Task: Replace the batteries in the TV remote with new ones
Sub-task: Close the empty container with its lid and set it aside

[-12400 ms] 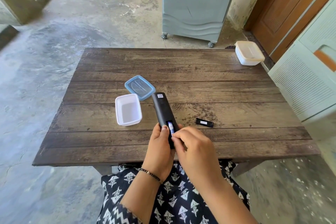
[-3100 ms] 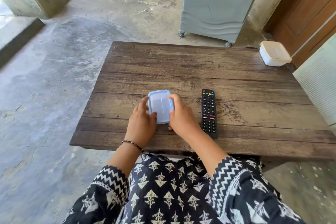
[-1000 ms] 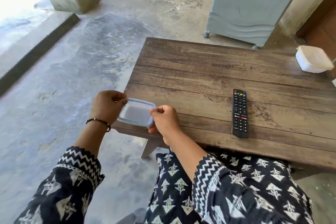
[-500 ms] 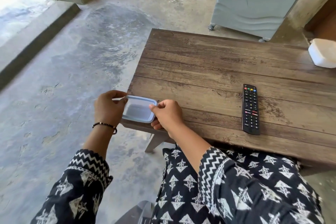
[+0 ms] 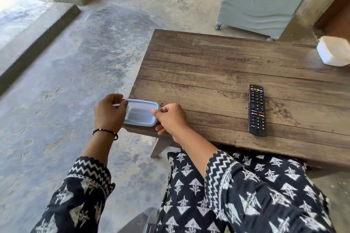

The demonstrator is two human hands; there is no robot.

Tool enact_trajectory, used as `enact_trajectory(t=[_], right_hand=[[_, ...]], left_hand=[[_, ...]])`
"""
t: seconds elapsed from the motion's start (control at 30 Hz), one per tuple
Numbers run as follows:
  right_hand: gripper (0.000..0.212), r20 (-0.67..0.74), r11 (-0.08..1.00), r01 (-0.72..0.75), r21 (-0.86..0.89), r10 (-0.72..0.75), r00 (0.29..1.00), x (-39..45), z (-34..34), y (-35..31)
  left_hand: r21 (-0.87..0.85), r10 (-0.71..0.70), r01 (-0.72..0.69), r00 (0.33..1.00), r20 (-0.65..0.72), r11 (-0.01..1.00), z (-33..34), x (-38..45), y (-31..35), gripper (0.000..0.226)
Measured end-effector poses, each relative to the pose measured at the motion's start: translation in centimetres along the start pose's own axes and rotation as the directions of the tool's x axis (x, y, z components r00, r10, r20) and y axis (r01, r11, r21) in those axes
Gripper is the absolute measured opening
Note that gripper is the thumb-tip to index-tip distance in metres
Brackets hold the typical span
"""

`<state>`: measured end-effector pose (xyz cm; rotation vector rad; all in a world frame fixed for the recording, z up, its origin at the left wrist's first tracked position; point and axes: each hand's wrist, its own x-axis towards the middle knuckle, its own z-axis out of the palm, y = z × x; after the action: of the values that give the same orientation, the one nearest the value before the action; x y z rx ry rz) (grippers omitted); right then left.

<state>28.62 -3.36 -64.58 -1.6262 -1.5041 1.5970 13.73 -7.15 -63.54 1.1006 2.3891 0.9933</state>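
Head view: the TV remote (image 5: 257, 110) lies buttons-up on the wooden surface (image 5: 217, 66), lengthwise across the planks, its near end close to the front edge and well to the right of both hands. It sits in the same spot on the planks as half a second ago, untouched. Twelve seconds back it was face down with its battery bay open and the small black cover lying beside it; now it is turned over and no loose cover shows.

Near the front left corner of the surface a small container (image 5: 141, 112) with a blue lid on it is held between both hands. The left hand (image 5: 110, 113) has a closed grip on its left end, thumb and fingers curled round the rim; a dark bead bracelet (image 5: 105, 132) circles that wrist. The right hand (image 5: 171, 118) pinches the right end, thumb on the lid's edge and fingers tucked beneath. Three seconds ago this box was at the middle of the surface, just left of the remote; since then it has been carried to the corner, where it has stayed over the last half second.

A second white lidded box (image 5: 334, 51) sits at the far right edge, and a grey air cooler (image 5: 265, 0) stands on the concrete floor behind
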Motion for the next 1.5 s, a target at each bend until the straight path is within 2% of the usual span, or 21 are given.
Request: enact_trajectory(t=[0.13,0.23,0.3,0.37,0.43,0.5,0.57,0.67,0.77,0.9,1.07,1.2,1.5], right_hand=[[0.028,-0.031,1.0,0.01,-0.026,-0.011,0.999,-0.9,-1.7,0.3],[0.018,-0.086,0.997,0.072,-0.027,-0.074,0.994,-2.4,-5.3,1.0],[0.012,-0.143,0.992,0.119,-0.03,-0.123,0.982,-3.6,-8.5,1.7],[0.009,-0.24,0.988,0.148,-0.048,-0.155,0.958,-4.9,-12.1,2.6],[0.008,-0.367,0.984,0.163,-0.068,-0.177,0.913,-5.8,-15.3,3.9],[0.007,-0.49,0.982,0.143,-0.121,-0.184,0.852,-6.2,-18.2,5.5],[0.013,-0.552,0.983,0.077,-0.164,-0.156,0.819,-6.1,-20.3,7.1],[0.033,-0.507,0.989,-0.019,-0.149,-0.061,0.86,-5.6,-22.2,8.8],[0.036,-0.42,0.999,-0.033,-0.038,0.014,0.908,-5.1,-22.5,9.3],[0.027,-0.39,0.997,0.026,-0.069,-0.051,0.919,-3.8,-23.2,8.8],[0.025,-0.354,0.996,0.09,-0.011,-0.088,0.931,-1.3,-24.1,7.2],[0.03,-0.363,0.997,0.072,0.026,-0.057,0.93,2.5,-25.0,5.8],[0.039,-0.351,0.998,0.03,-0.051,-0.046,0.935,6.5,-25.6,5.1]], left_hand=[[-0.033,0.04,-0.042,0.997,-0.07,0.999,0.1,-0.5,0.8,0.033],[-0.06,0.158,-0.167,0.978,-0.139,0.984,1.1,-1.7,3.4,0.03],[-0.114,0.245,-0.259,0.962,-0.124,0.959,2.7,-3.2,6.0,0.028],[-0.198,0.297,-0.296,0.954,-0.024,0.934,5.0,-5.4,8.9,0.026],[-0.271,0.295,-0.246,0.943,0.154,0.93,7.4,-7.8,11.5,0.026],[-0.255,0.274,-0.188,0.892,0.361,0.948,10.3,-10.0,13.5,0.03],[-0.189,0.238,-0.162,0.825,0.512,0.969,12.9,-11.6,14.6,0.035],[-0.13,0.166,-0.108,0.773,0.613,0.986,15.9,-13.3,15.9,0.04],[-0.097,0.147,-0.111,0.785,0.602,0.989,17.2,-13.8,16.6,0.039],[-0.102,0.177,-0.145,0.804,0.568,0.984,17.6,-13.6,17.1,0.023],[-0.145,0.191,-0.135,0.832,0.521,0.98,18.1,-11.4,18.1,0.022],[-0.17,0.186,-0.115,0.848,0.496,0.979,19.2,-8.4,19.5,0.02],[-0.157,0.194,-0.132,0.839,0.508,0.979,21.0,-4.9,20.5,0.02]])
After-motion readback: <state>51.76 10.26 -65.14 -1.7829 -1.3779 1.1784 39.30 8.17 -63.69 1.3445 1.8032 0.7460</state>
